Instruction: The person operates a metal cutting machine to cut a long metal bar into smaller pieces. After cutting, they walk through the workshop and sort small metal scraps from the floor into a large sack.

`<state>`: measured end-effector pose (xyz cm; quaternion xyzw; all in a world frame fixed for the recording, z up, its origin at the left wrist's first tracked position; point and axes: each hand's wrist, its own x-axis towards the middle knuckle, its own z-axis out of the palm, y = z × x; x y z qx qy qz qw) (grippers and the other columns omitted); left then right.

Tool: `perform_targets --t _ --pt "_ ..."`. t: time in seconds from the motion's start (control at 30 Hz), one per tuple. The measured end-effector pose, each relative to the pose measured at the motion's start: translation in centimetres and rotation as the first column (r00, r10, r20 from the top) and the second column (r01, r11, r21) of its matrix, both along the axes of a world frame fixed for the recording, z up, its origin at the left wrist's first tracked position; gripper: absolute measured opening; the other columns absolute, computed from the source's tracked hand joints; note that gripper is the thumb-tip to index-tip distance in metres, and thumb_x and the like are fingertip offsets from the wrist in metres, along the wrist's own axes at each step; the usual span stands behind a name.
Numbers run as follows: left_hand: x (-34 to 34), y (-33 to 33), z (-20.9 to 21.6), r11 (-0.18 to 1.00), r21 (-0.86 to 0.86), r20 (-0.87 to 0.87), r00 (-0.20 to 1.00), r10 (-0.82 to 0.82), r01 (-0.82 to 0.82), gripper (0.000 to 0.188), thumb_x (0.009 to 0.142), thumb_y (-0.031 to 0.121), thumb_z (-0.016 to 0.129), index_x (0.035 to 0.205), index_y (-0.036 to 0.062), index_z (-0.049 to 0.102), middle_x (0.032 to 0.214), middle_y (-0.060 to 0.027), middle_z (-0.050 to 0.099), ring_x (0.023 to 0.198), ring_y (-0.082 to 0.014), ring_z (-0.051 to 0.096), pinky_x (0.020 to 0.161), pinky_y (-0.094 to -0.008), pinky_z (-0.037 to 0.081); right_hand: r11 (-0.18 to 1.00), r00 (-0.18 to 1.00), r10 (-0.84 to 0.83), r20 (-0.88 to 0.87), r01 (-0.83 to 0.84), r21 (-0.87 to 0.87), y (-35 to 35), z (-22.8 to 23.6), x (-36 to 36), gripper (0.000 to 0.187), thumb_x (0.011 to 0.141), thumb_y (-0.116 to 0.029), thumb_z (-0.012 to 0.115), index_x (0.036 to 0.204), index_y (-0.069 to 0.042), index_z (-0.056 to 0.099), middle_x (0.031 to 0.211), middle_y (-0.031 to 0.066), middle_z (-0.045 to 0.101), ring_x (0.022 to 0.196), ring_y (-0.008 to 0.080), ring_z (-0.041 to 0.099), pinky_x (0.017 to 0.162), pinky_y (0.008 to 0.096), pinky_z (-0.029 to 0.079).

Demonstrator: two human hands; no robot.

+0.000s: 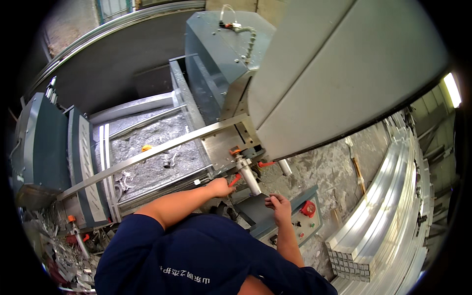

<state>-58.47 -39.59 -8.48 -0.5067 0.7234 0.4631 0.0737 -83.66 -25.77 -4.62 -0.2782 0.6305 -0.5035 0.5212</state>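
My left hand (220, 188) is closed round a red lever handle (235, 180) at the front of the cutting machine. Beside that lever, a silver clamp cylinder (249, 179) with an orange-topped fitting slants down toward me. My right hand (280, 204) hovers over the grey control box (255, 209), its fingers curled in, and no object shows in them. To its right on the panel is a red emergency-stop button (308, 209). A long metal profile (157, 153) lies across the machine from the left head to the right support.
A large grey guard (339, 73) fills the upper right. Grey-blue saw housings stand at left (46, 147) and behind (221, 49). Metal chips cover the machine bed (152, 142). Stacked aluminium profiles (373, 211) lie at right. Another clamp cylinder (78, 238) stands at lower left amid scrap.
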Motion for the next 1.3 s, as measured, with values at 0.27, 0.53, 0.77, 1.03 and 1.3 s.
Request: perform_targets --t 0.27,0.53,0.77,1.03,1.3 --pt "17.5 2.6 6.8 0.703 -0.611 -0.192 0.930 0.314 -0.364 0.034 0.087 0.038 0.060 0.081 0.0043 0.066 0.081 -0.0152 0.065 0.081 -0.0340 0.062 0.071 -0.0434 0.049 0.987 0.949 0.146 -0.279 -0.158 -0.021 -4.5 1.6 1.9 0.024 0.092 -0.014 0.057 0.106 0.005 0.061 0.088 0.0137 0.067 0.073 0.0181 0.064 0.069 0.0301 0.053" --pt "34.4 2.3 7.0 0.422 -0.873 0.043 0.823 0.566 -0.244 0.059 0.082 0.046 0.067 0.116 -0.0020 0.058 0.112 -0.0182 0.059 0.109 -0.0330 0.053 0.099 -0.0433 0.039 0.930 0.696 0.300 -0.652 -0.367 0.036 -7.2 3.8 7.2 0.019 0.091 -0.013 0.060 0.098 0.004 0.063 0.076 0.0055 0.063 0.064 0.0113 0.056 0.061 0.0251 0.046" --pt "39.0 1.1 3.6 0.619 -0.777 0.230 0.865 0.446 -0.113 0.046 0.083 0.053 0.061 0.084 0.0072 0.059 0.081 -0.0071 0.063 0.082 -0.0242 0.063 0.072 -0.0377 0.049 0.911 0.357 0.304 -0.883 -0.381 0.159 -4.0 5.5 4.6 0.016 0.089 -0.010 0.058 0.091 0.005 0.063 0.074 0.0069 0.063 0.064 0.0132 0.055 0.060 0.0284 0.045" --pt "39.3 1.7 1.4 0.480 -0.861 0.088 0.879 0.468 -0.169 0.039 0.078 0.047 0.070 0.082 0.0097 0.058 0.079 -0.0052 0.059 0.073 -0.0231 0.060 0.066 -0.0369 0.046 0.808 0.214 0.574 -0.791 0.010 0.589 10.1 5.7 -1.7 0.031 0.086 -0.026 0.060 0.081 0.005 0.065 0.072 0.0169 0.066 0.064 0.0251 0.064 0.061 0.0374 0.050" --pt "35.0 1.7 6.1 0.266 -0.912 -0.189 0.897 0.400 -0.311 0.039 0.080 0.031 0.073 0.107 0.0057 0.062 0.094 -0.0104 0.064 0.094 -0.0276 0.060 0.088 -0.0382 0.046 0.788 0.474 0.512 -0.716 0.071 0.611 18.3 0.6 -2.5 0.033 0.086 -0.029 0.063 0.097 0.002 0.067 0.080 0.0166 0.068 0.070 0.0265 0.067 0.067 0.0365 0.051"
